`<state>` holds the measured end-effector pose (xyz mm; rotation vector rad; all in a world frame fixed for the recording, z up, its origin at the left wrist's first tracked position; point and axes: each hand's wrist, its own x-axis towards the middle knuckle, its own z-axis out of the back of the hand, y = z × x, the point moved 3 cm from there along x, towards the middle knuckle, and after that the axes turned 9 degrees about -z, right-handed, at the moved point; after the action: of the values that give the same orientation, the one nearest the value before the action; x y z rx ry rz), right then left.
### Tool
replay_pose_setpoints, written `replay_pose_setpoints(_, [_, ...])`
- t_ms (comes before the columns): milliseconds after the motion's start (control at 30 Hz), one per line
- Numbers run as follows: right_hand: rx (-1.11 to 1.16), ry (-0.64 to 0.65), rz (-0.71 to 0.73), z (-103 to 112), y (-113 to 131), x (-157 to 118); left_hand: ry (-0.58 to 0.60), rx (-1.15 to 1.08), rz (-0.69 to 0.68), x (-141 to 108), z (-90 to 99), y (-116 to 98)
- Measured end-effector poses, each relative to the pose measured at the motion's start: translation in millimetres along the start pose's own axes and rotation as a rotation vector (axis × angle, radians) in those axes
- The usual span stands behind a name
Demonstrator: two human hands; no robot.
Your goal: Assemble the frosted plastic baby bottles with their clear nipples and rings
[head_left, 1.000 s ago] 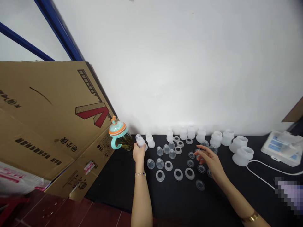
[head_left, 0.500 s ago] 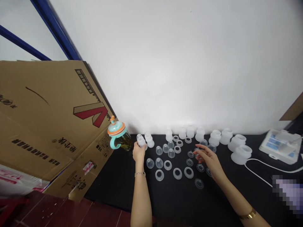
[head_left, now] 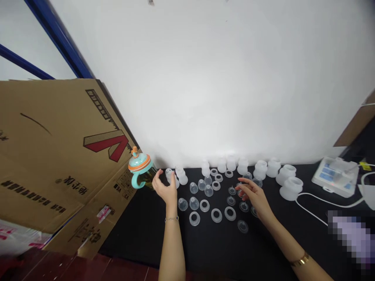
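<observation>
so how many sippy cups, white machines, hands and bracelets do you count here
sippy cup: 1
white machine: 1
hands, left hand and right hand: 2
bracelets, silver bracelet and gold bracelet: 2
total: 6

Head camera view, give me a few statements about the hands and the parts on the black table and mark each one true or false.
1. The left hand is open beside a small bottle. True.
2. The sippy cup has a red lid. False: teal with an orange ring.
3. The right hand grips a large white jar. False: it hovers, fingers spread, over small clear caps.
4. Ring-shaped parts lie flat on the black table. True.
</observation>
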<state>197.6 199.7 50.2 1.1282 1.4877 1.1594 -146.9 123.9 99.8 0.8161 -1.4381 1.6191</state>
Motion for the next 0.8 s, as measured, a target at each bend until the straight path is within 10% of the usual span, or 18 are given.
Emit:
replay_pose_setpoints(133, [-0.029, -0.032, 0.042, 1.6, 3.5, 1.2, -0.09, -0.04, -0.063, -5.9, 6.7, -13.3])
replay_pose_setpoints(800, [-0.398, -0.031, 0.111, 0.5, -15.0, 9.8, 0.342, -0.385, -0.23, -51.8, -24.9, -64.3])
